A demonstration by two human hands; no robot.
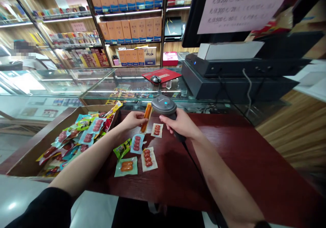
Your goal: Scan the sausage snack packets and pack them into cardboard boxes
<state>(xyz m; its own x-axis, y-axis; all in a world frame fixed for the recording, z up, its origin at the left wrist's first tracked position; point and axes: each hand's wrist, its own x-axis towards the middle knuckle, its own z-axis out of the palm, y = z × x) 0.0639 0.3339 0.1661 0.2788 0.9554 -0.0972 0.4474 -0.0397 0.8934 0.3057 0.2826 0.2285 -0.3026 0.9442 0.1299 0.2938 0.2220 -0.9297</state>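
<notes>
Between the fingers of my left hand (pixel 133 120) is a long, orange packaged sausage (pixel 146 117), held upright above the dark red wooden counter (pixel 188 173). My right hand (pixel 181 123) is wrapped round the handle of a black barcode scanner (pixel 164 105), whose head points toward the sausage and shows a small blue light. Below my hands lie several small sausage packs: a pale one (pixel 157 130), a blue one (pixel 137 143), a larger pale one (pixel 149 159), a green-edged one (pixel 126 167) and a bright green packet (pixel 122 148).
A cardboard box (pixel 22 168) full of packaged snacks stands at the left. Behind the counter, a glass display case (pixel 102 80) carries a mouse (pixel 155 79) on a red mat (pixel 168 74). A monitor (pixel 189 27) and dark cash-register unit (pixel 216 85) stand right. A person (pixel 38 59) is far left.
</notes>
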